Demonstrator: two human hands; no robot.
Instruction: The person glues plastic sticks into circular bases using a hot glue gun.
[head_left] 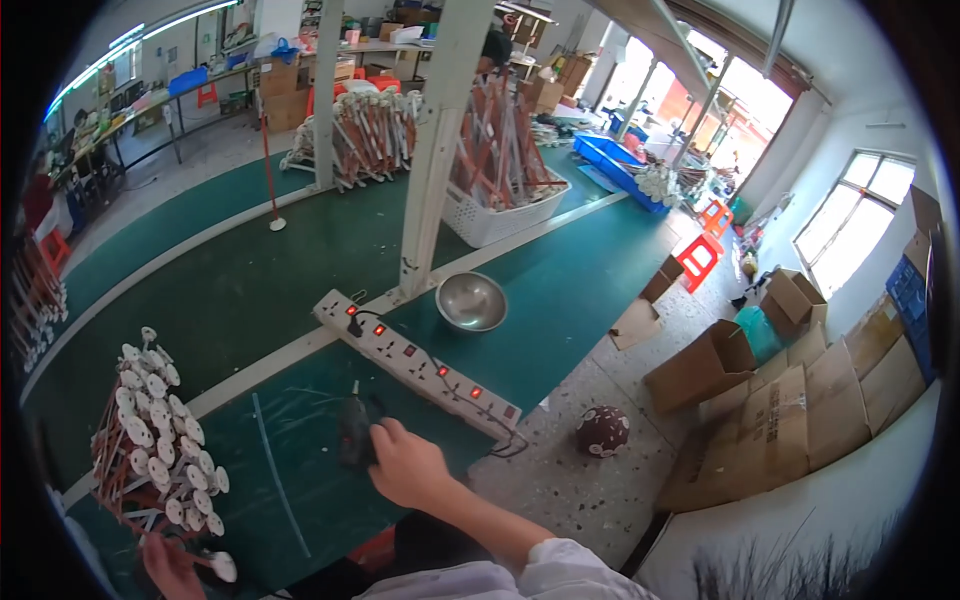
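Note:
My right hand (405, 462) is closed around the handle of a dark glue gun (354, 430), its narrow nozzle pointing away from me over the green tabletop (350, 510). At the lower left edge my left hand (170, 568) has its fingers closed on a thin rod with a white round end (222, 567); part of this hand is cut off by the picture's rim. Just beyond it lies a heap of reddish-brown rods with white disc ends (158, 430). Between the hands, a long translucent strip (280, 475) lies on the tabletop.
A white power strip (410, 355) with lit red switches runs diagonally across the table. Behind it are a steel bowl (471, 302) and a pale post (432, 190). Farther off stands a white basket (500, 222) of rods. Cardboard boxes (700, 365) and a dark ball (602, 431) are on the right floor.

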